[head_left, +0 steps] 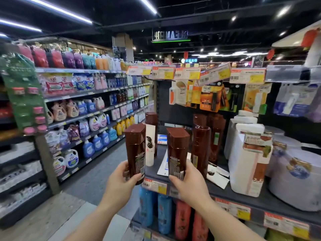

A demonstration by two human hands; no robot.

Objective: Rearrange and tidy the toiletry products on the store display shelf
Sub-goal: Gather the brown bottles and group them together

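I see the long aisle shelving (97,105) on the left, packed with detergent jugs and pump bottles on several levels. Ahead and to the right is the dark display shelf (246,193), price tags along its front edge. On it, at the right, stand a pale patterned tub (295,178) and, just beside it, a white wrapped pack (248,162). Further left on the same shelf stand several upright brown bottles (201,145), with loose white paper sheets (217,176) lying flat at their base. Below, blue bottles (156,213) and red bottles (189,223) fill the lower level. My left hand (121,185) grips the left brown bottle (135,152) near its base, upright, off the shelf's left end. My right hand (189,185) grips the right brown bottle (177,152) low down, upright, above the shelf's front edge.
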